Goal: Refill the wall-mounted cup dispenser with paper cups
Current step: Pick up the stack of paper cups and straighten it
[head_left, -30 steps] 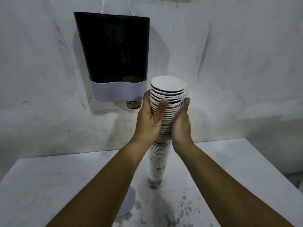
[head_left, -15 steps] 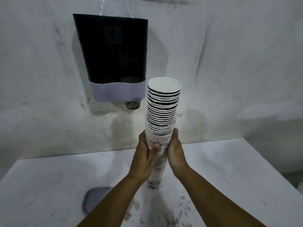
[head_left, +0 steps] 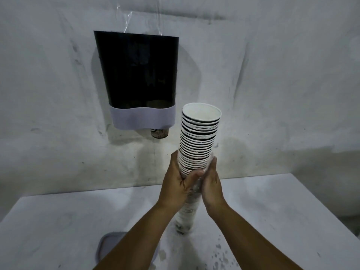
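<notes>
Cup [head_left: 159,133] print under dispenser [head_left: 137,75] illegible

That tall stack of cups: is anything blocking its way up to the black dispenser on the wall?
Nothing visible. The stack of cups, held in the left hand and right hand, stands right of the dispenser, with only bare wall between. The dispenser's top opening cannot be seen.

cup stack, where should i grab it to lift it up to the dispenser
Grip the cup stack around its middle, one palm from each side, as the left hand and right hand do now. It is tall, narrow and upright on the table, so a low or one-sided hold would probably let it bend or topple.
</notes>
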